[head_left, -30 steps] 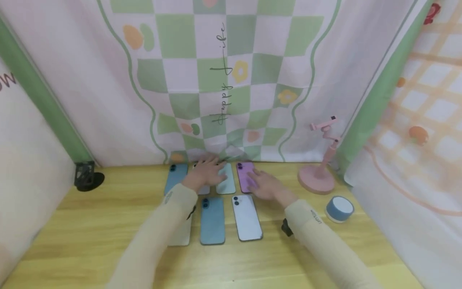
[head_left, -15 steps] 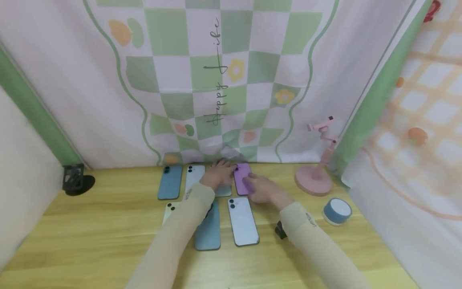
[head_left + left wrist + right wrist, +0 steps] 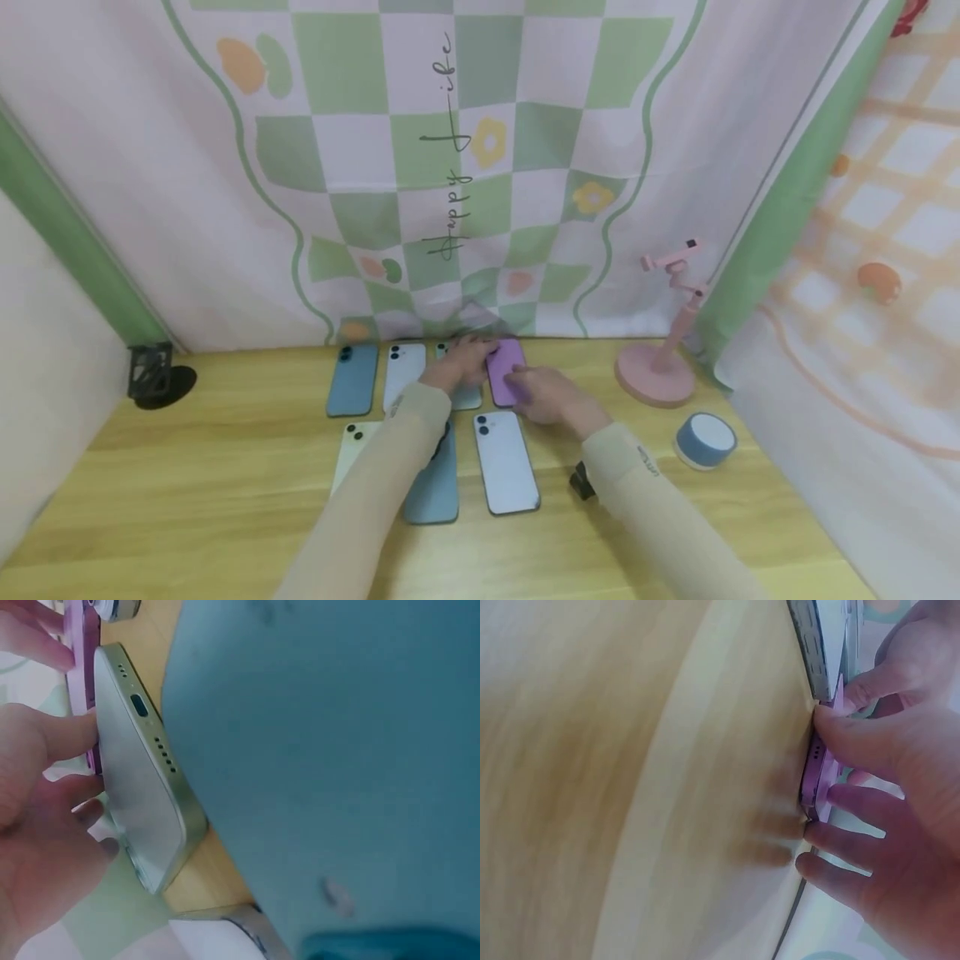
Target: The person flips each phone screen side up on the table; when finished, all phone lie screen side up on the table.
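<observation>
A purple phone (image 3: 504, 375) lies back side up at the right end of the back row. My left hand (image 3: 465, 362) reaches across a pale green phone (image 3: 471, 399) and holds the purple phone by its left side and far end. At its near right corner, my right hand (image 3: 547, 395) pinches it; in the right wrist view the thumb is at the near end of the purple phone (image 3: 815, 776) and a finger at its side. A white phone (image 3: 507, 467) lies just in front. The left hand's fingertips are partly hidden in the head view.
Further left in the back row are a white phone (image 3: 405, 371) and a blue phone (image 3: 352, 383). In front lie a teal phone (image 3: 438, 487) and a pale yellow phone (image 3: 354, 450), partly under my left sleeve. A pink stand (image 3: 656, 375), a blue-and-white cylinder (image 3: 705, 439) and a black stand (image 3: 157, 375) flank them.
My left hand has moved right, off the back-row white phone and over to the purple phone. My right hand has shifted slightly to the purple phone's near corner.
</observation>
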Available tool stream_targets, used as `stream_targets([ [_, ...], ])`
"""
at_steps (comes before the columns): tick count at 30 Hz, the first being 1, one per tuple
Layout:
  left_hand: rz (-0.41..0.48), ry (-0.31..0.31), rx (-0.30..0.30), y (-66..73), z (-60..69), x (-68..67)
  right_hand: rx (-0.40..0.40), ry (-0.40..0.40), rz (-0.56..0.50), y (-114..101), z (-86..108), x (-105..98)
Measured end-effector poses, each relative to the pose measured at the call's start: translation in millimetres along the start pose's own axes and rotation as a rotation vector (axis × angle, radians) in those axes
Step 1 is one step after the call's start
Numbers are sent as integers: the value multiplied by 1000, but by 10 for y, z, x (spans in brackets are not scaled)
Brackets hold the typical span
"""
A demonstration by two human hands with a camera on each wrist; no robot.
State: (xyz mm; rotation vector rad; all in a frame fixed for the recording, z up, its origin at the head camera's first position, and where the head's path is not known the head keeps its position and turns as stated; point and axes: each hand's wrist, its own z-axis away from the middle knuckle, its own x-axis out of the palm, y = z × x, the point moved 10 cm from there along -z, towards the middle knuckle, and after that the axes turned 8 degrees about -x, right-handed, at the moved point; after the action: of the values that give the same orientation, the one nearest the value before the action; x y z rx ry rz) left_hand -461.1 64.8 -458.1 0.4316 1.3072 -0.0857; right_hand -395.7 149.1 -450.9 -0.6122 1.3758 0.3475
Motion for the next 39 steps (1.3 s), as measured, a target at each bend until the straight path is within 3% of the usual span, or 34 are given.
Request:
stream_targets([
  [7, 123, 4, -42, -13, 5, -9, -1, 29, 1, -32, 33, -31],
  [13, 328, 15, -169, -143, 28, -40, -69, 43, -63, -176, -59, 12],
  [20, 507, 175, -188, -34, -85, -181, -46, 93, -65, -123, 43, -73],
  [25, 617, 217, -229, -31, -91, -195, -54, 98, -113, -105, 73, -92],
  [28, 660, 221, -240, -34, -77, -198, -49, 94, -139, -96, 80, -95],
  [39, 681, 241, -314, -179, -50, -162, -51, 74, -194, -79, 114, -70],
])
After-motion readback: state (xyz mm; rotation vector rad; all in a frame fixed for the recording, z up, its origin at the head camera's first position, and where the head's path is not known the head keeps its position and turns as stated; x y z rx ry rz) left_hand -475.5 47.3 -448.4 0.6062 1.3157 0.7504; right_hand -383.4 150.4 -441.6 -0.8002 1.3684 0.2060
